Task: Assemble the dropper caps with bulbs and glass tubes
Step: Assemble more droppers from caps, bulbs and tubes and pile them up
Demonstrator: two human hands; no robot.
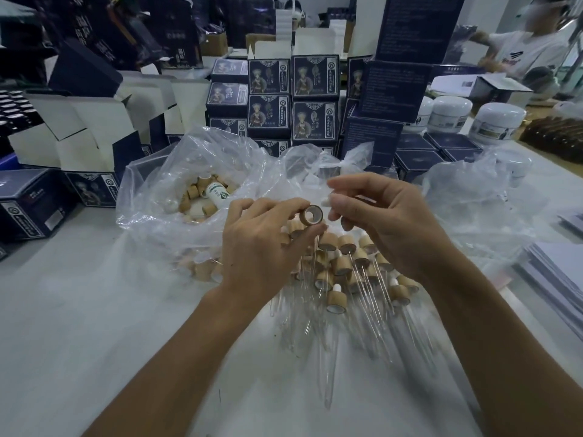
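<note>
Both forearms enter from the bottom edge and meet above a white table [94, 326]. Left hand [258, 247]: thumb and fingertips pinch a wooden cap [313, 214], held on its side with the open bore facing the camera; the bore looks hollow, nothing seated in it. Right hand [378, 222]: fingers curled, pinching a small white bulb [325, 202] just right of the cap, apart from it by a slight gap; most of the bulb is hidden by the fingertips. Directly below the two grips lies a heap of assembled droppers [344, 263], wooden collars up top, glass tubes [328, 373] fanning toward the camera across clear plastic. One dropper in the heap shows its white bulb upright, below the cap in the left hand. Left of and beyond the left hand, an open plastic bag [164, 190] holds loose wooden caps and one white bottle [217, 192] with a green label lying among them. Right of the right hand, a second crumpled bag [473, 197]; contents cannot be made out. At the right edge, a stack of pale sheets [555, 272]. Beyond the hands, dark blue printed boxes [293, 99] stacked in rows, open-flapped cartons to the left, white jars [495, 121] to the far right. Another person in a white shirt [533, 48] stands at the far right corner.
</note>
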